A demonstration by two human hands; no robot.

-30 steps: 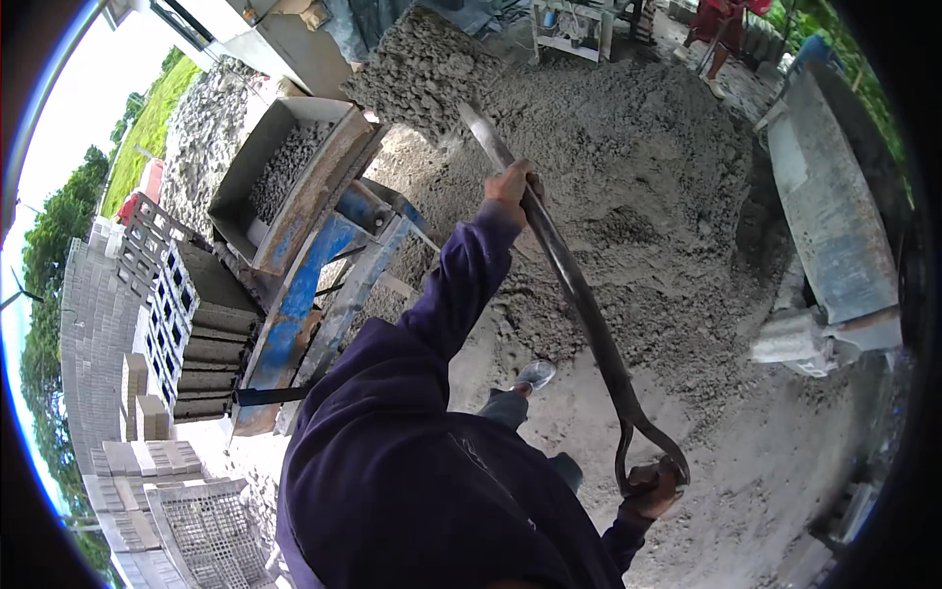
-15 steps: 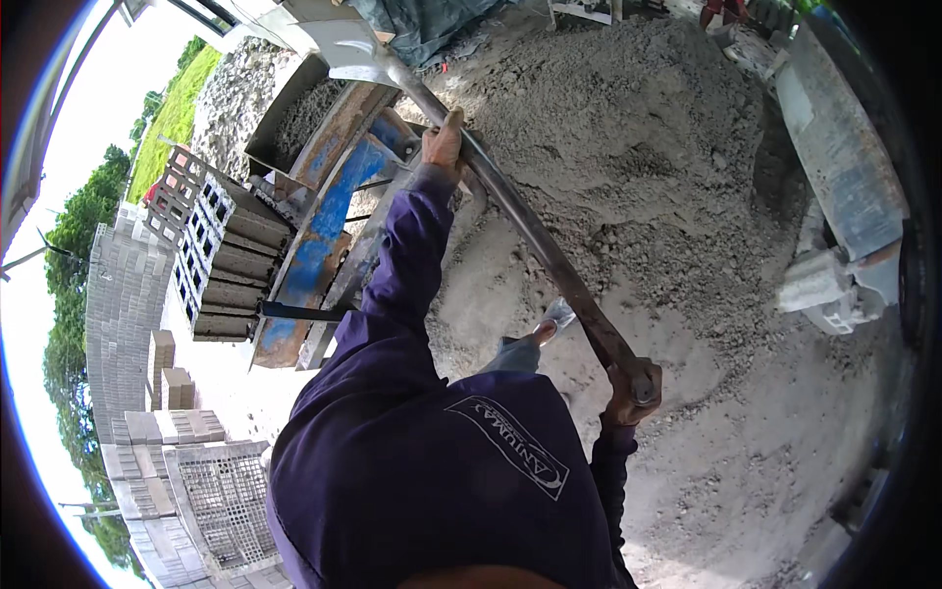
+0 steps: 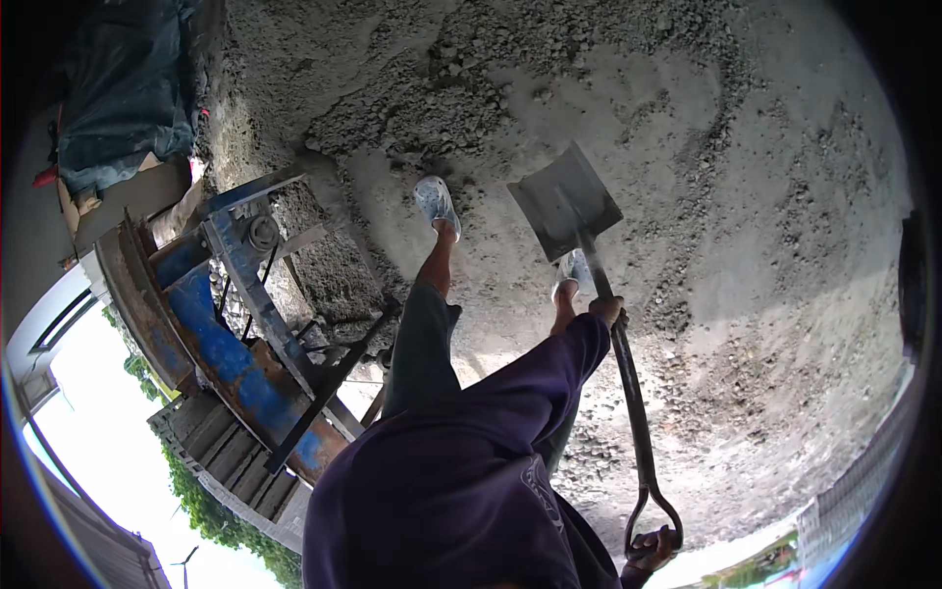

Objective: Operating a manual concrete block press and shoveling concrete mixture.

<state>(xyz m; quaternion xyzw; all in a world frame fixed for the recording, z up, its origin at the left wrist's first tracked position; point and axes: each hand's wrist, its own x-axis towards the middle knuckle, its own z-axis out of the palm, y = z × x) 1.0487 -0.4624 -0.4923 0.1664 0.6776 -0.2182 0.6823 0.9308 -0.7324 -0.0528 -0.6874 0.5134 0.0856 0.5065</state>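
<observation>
A shovel [image 3: 630, 393] with a dark shaft and a D-shaped grip slants across the middle right. My left hand [image 3: 607, 311] is closed round the lower shaft, not far from the blade. My right hand [image 3: 654, 550] grips the D-shaped end at the bottom right. The flat, squarish grey blade [image 3: 549, 208] points away from me, in front of my right foot, with no load visible on it. Whether it touches the ground I cannot tell. Loose grey gravelly material [image 3: 422, 123] lies beyond my feet.
To my left stands a rusty blue metal machine [image 3: 221, 334] with a dark lever bar [image 3: 329, 393] reaching toward my leg. Grey blocks [image 3: 231, 447] are stacked behind it. A dark tarp [image 3: 128, 98] hangs at the far left. My light-coloured shoe [image 3: 436, 201] rests on dusty ground.
The shovel has swung from high at the far left, by the machine, down to the right before my feet. Both hands have kept hold of it. My view has turned rightward.
</observation>
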